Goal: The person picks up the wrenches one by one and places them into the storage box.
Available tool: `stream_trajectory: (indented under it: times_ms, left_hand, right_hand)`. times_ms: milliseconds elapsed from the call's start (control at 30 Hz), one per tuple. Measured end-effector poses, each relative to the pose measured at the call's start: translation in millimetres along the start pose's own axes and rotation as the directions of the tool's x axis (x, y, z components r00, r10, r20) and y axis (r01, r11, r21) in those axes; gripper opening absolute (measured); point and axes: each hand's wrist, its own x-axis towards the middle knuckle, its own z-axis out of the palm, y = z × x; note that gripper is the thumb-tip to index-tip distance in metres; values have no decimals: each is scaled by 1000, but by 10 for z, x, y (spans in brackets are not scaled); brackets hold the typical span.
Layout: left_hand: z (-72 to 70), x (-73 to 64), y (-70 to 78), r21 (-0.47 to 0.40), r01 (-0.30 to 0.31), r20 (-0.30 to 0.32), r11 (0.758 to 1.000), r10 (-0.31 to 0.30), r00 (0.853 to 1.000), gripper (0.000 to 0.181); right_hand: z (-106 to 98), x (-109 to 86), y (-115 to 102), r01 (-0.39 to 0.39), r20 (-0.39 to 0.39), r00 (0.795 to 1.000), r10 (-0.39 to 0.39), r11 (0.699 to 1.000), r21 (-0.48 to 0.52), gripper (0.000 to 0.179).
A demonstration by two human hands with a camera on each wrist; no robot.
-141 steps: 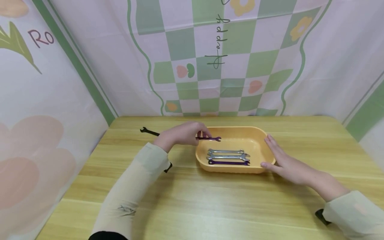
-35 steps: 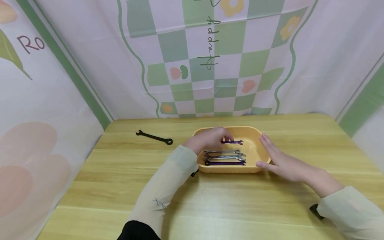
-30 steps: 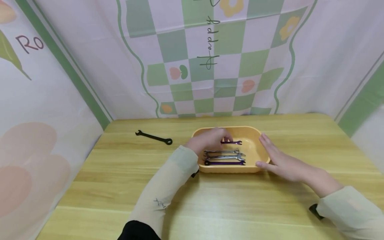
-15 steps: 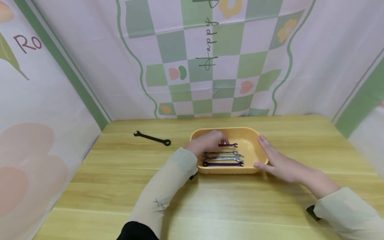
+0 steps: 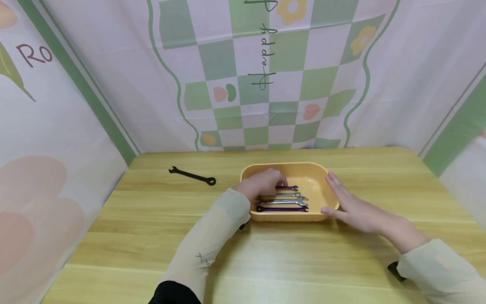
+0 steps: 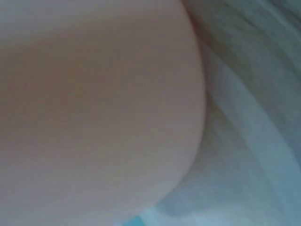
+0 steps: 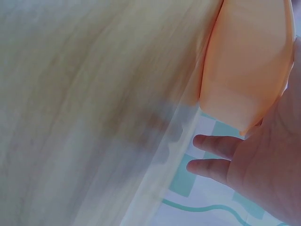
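In the head view my left hand (image 5: 263, 182) reaches into a yellow plastic tray (image 5: 318, 192) and pinches a purple wrench (image 5: 291, 188), whose open end sticks out to the right of the fingers. Just in front of it, inside the tray, lie silver wrenches (image 5: 282, 202) and a darker purple wrench (image 5: 284, 209), roughly parallel. My right hand (image 5: 357, 209) rests on the tray's right end with straight fingers, thumb at the front corner. The right wrist view shows this hand (image 7: 263, 162) against the tray's outer wall (image 7: 247, 61). Blurred skin fills most of the left wrist view.
A black wrench (image 5: 192, 175) lies on the wooden table (image 5: 288, 261), left of the tray. Behind the table's back edge hangs a patterned curtain (image 5: 258, 114), and another printed cloth (image 5: 57, 126) stands along the left side.
My left hand has carried the purple wrench from over the tray's left rim into the tray, then lowered it toward the silver wrenches. My right hand stays at the tray's right end.
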Motion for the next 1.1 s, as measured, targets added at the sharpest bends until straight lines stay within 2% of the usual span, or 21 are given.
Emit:
stream_trajectory:
  times_ms: [200, 500, 800, 1100]
  left_hand:
    - [5, 2, -1, 22, -16, 0, 1000, 16, 1000, 48]
    - [36, 4, -15, 13, 2, 10, 1000, -2, 1000, 50]
    - [33, 16, -13, 20, -9, 17, 1000, 9, 1000, 52]
    - [17, 6, 7, -14, -1, 35, 1000, 2, 999, 58]
  right_hand:
    - [-7, -1, 3, -5, 2, 1000, 5, 1000, 5, 96]
    - [4, 3, -8, -5, 5, 1000, 5, 1000, 12, 95]
    - [-4, -1, -5, -5, 4, 1000, 5, 1000, 9, 95]
    - [-2, 1, 10, -5, 4, 1000, 5, 1000, 12, 95]
